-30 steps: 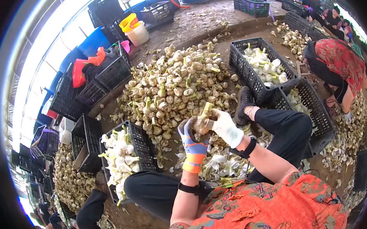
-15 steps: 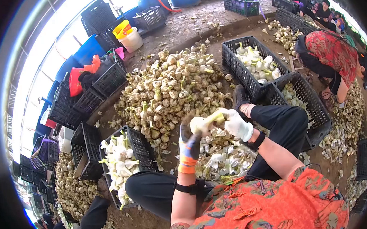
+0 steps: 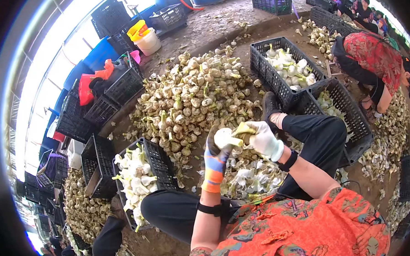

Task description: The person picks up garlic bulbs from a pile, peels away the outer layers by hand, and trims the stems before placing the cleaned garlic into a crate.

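Note:
My left hand (image 3: 214, 152), in a glove with an orange and purple cuff, is closed around a white garlic bulb (image 3: 223, 137). The bulb's pale stem (image 3: 236, 141) points right, toward my other hand. My right hand (image 3: 263, 139) wears a white glove and is closed just beside the stem, with a yellowish-green strip of garlic peel (image 3: 243, 128) at its fingertips. Below both hands, a heap of loose garlic skins (image 3: 250, 176) lies between my legs. In front rises a large pile of unpeeled garlic (image 3: 192, 99).
A black crate (image 3: 158, 164) of white garlic stands by my left knee. On the right are another crate of garlic (image 3: 269, 79) and a crate with peelings (image 3: 351, 117). A co-worker (image 3: 371, 59) bends at the right. A white bucket (image 3: 148, 43) stands farther back.
My right hand has pulled slightly away from the bulb with the peel. The bulb has turned in my left hand, and its stem now shows paler and shorter.

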Tool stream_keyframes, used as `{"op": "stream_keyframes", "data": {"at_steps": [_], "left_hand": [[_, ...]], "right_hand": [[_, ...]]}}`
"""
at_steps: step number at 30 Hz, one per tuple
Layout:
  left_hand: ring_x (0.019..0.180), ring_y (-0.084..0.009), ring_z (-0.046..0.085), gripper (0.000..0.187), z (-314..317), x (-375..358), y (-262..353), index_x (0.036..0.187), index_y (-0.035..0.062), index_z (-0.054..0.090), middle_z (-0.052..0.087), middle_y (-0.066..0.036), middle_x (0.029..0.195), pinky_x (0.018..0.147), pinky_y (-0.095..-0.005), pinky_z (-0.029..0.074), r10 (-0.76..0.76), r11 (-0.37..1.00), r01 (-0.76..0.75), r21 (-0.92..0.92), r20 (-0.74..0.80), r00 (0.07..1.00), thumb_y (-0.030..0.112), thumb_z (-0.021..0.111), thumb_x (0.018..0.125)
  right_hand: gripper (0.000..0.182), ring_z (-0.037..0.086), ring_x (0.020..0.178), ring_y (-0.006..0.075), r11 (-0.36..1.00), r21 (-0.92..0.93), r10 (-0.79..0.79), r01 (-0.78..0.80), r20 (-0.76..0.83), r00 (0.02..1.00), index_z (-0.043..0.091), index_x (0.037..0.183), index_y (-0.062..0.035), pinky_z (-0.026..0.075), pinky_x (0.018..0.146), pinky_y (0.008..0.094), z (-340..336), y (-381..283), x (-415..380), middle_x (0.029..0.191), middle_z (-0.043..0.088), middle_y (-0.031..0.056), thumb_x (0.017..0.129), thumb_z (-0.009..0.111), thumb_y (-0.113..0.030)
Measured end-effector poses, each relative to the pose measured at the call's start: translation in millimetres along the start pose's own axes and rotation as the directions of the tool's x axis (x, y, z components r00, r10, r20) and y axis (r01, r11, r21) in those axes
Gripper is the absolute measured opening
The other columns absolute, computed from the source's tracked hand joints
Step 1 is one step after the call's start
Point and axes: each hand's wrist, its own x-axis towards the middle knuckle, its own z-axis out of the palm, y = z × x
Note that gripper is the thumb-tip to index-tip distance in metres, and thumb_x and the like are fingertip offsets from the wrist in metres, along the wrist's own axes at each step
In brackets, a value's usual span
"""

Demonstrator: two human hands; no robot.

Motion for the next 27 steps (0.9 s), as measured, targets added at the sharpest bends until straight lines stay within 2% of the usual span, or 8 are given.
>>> {"op": "stream_keyframes", "data": {"at_steps": [3,7,11,12,14,16,22,27], "left_hand": [[0.104,-0.0194,0.057,0.075,-12.7,-1.9,-9.8,0.127,0.0028,0.044,0.058,-0.009,0.115,0.091,-0.032,0.047,0.012,0.974,-0.012,0.227,0.003,1.0,0.013,0.083,0.065],[0.102,-0.018,0.058,0.079,-26.6,0.1,-3.3,0.129,0.0024,0.043,0.058,-0.008,0.113,0.09,-0.0309,0.048,0.013,0.907,-0.09,0.412,0.186,0.982,0.012,0.084,0.062],[0.102,-0.0175,0.056,0.1,-22.1,-2.2,-2.0,0.136,0.0038,0.035,0.055,-0.008,0.113,0.089,-0.0319,0.048,0.002,0.91,-0.038,0.413,0.086,0.996,0.018,0.09,0.054],[0.102,-0.0171,0.055,0.098,-23.3,-3.7,-2.7,0.136,0.0041,0.035,0.055,-0.008,0.113,0.09,-0.0309,0.047,0.001,0.91,-0.052,0.411,0.123,0.992,0.014,0.089,0.055],[0.103,-0.017,0.055,0.097,-11.7,-2.7,2.5,0.137,0.0044,0.032,0.055,-0.008,0.114,0.091,-0.0304,0.046,-0.007,0.855,-0.071,0.515,0.147,0.989,0.01,0.086,0.056],[0.101,-0.0183,0.055,0.096,0.5,-3.2,1.7,0.139,0.0044,0.029,0.053,-0.01,0.117,0.091,-0.0318,0.047,-0.116,0.965,0.076,0.252,0.145,0.983,0.007,0.084,0.06],[0.103,-0.0182,0.054,0.098,-14.2,-10.2,-1.6,0.138,0.0028,0.029,0.052,-0.01,0.117,0.088,-0.0316,0.048,-0.095,0.833,-0.081,0.548,0.285,0.954,0.011,0.086,0.058],[0.102,-0.0199,0.057,0.064,-21.8,-6.2,-19.5,0.122,0.0022,0.045,0.056,-0.012,0.115,0.088,-0.0324,0.049,0.122,0.98,-0.118,0.163,-0.011,0.992,0.007,0.08,0.068]], "right_hand": [[0.021,0.06,0.072,0.0096,0.913,-0.361,-0.207,0.192,-0.004,0.978,0.065,0.091,-0.0005,0.049,0.063,0.0238,3.2,7.5,-4.5,0.079,0.067,0.0026,0.077,0.052,0.009],[0.016,0.06,0.073,0.0106,0.989,0.114,-0.021,0.092,-0.511,0.86,0.063,0.084,0.0036,0.048,0.062,0.0254,-55.9,61.7,25.4,0.077,0.065,0.0035,0.079,0.048,0.005],[0.026,0.062,0.084,0.0383,0.405,-0.911,0.354,-0.078,0.077,0.932,0.066,0.096,-0.0067,0.048,0.076,0.0413,-52.2,7.8,6.7,0.086,0.066,0.0196,0.079,0.061,-0.025],[0.027,0.062,0.084,0.0355,0.374,-0.914,-0.173,0.158,0.099,0.98,0.066,0.099,-0.0063,0.048,0.074,0.0406,-58.5,52.0,0.2,0.087,0.065,0.0199,0.077,0.062,-0.022],[0.027,0.062,0.084,0.0342,0.697,-0.708,-0.032,0.113,0.127,0.991,0.065,0.097,-0.0014,0.048,0.075,0.0407,-14.5,-24.0,2.9,0.086,0.063,0.0197,0.076,0.061,-0.019],[0.025,0.062,0.081,0.0341,0.609,-0.707,-0.124,0.358,0.361,0.924,0.065,0.092,0.0007,0.049,0.073,0.0406,-6.0,-27.9,6.3,0.082,0.062,0.0189,0.075,0.06,-0.016],[0.022,0.062,0.076,0.0362,0.322,-0.844,0.046,0.428,0.466,0.884,0.059,0.085,-0.0002,0.049,0.067,0.0436,0.3,-29.0,4.8,0.082,0.061,0.0209,0.07,0.06,-0.017],[0.02,0.058,0.081,0.0418,0.607,-0.784,-0.062,0.131,0.118,0.991,0.056,0.087,0.0005,0.046,0.07,0.0452,-4.3,3.7,9.4,0.082,0.059,0.0222,0.074,0.059,-0.014]]}}
